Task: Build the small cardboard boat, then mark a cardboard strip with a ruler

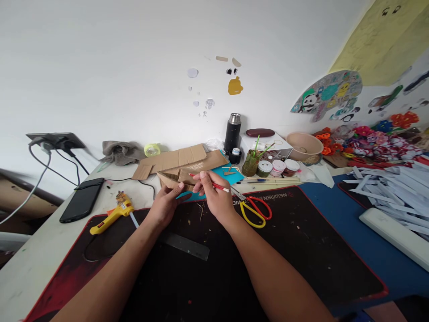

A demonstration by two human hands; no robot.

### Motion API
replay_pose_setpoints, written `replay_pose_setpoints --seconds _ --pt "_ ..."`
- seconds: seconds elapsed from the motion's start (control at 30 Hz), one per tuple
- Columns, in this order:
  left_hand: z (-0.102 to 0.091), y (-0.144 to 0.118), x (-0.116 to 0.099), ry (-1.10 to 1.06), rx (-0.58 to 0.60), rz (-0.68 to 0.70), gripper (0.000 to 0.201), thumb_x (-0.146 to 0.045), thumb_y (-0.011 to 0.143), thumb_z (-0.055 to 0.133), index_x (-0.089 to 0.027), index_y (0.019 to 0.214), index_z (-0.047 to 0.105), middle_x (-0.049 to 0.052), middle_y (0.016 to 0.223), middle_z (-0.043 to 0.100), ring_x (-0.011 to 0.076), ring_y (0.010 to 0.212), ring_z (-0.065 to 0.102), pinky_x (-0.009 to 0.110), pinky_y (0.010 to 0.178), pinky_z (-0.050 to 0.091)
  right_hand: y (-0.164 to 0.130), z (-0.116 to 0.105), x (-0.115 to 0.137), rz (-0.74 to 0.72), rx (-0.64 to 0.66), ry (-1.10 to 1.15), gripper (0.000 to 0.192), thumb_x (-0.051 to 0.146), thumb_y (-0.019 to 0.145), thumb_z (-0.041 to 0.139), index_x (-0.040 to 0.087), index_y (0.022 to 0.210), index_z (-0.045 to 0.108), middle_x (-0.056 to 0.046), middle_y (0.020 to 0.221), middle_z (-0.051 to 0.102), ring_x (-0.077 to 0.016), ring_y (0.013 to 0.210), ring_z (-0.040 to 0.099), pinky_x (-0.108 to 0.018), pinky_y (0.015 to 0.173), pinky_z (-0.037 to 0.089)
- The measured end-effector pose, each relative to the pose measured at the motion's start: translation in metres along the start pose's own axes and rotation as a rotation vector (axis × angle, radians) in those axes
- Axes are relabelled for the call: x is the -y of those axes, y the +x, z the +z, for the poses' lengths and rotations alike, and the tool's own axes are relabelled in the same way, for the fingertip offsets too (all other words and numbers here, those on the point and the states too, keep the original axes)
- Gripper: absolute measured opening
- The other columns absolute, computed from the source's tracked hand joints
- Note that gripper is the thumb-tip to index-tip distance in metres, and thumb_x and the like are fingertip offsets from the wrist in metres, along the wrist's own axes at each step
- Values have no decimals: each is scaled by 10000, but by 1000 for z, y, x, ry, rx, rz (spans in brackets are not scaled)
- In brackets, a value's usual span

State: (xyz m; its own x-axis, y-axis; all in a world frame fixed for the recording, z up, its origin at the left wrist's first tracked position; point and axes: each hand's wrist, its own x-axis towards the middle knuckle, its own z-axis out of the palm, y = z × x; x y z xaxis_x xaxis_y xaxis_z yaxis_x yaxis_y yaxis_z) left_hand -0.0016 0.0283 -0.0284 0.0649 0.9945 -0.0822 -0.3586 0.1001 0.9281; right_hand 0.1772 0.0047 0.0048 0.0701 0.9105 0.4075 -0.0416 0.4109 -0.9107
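My left hand (167, 203) grips a folded cardboard piece (170, 179) by its near edge, thumb on top. In my right hand (214, 192) is a red pencil (219, 186), its tip at the cardboard and its white end pointing right. Just right of that hand lie scissors (256, 210) with one yellow and one red handle loop. A clear ruler (186, 246) rests on the black mat (214, 286) below my hands. To the left, a yellow hot glue gun (112, 218) lies on the mat's edge.
Flat cardboard sheets (177, 157) lie behind my hands. A black thermos (233, 134), a green jar (250, 163) with brushes and several paint pots (264, 167) stand along the wall. White paper strips (398, 192) pile up at right; a black phone (82, 200) lies left.
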Motion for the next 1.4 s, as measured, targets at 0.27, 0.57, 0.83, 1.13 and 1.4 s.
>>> replay_pose_setpoints --seconds 0.27,0.57,0.83,1.13,1.4 --pt "1 0 -1 5 -6 -2 711 -568 661 1085 -240 1229 810 129 1350 823 392 1284 743 545 1039 644 0 0 0 10 -1 14 582 759 1097 584 235 979 808 -34 756 779 -187 692 766 -284 620 582" --pt "1 0 -1 7 -15 -2 708 -571 655 1086 -239 1214 804 129 1334 829 396 1275 751 554 1046 642 0 1 0 7 0 14 610 787 1089 579 233 979 809 -45 775 794 -191 700 775 -287 619 588" --pt "2 -2 -3 14 -9 0 707 -571 669 1078 -239 1226 797 129 1333 825 395 1279 747 561 1068 630 0 0 1 9 3 -1 637 809 1084 567 230 991 815 -43 767 791 -188 699 775 -282 623 601" --pt "1 -2 -2 30 3 17 694 -561 693 1070 -224 1230 791 149 1317 819 394 1253 759 563 1051 637 0 1 2 17 4 5 627 805 1084 566 236 985 810 -43 773 796 -191 698 774 -287 628 598" --pt "1 -2 -2 26 5 11 702 -564 692 1069 -229 1242 792 142 1308 827 405 1265 758 564 1049 641 0 1 2 24 5 -9 638 818 1080 553 239 975 801 -45 773 795 -202 713 788 -292 631 601"
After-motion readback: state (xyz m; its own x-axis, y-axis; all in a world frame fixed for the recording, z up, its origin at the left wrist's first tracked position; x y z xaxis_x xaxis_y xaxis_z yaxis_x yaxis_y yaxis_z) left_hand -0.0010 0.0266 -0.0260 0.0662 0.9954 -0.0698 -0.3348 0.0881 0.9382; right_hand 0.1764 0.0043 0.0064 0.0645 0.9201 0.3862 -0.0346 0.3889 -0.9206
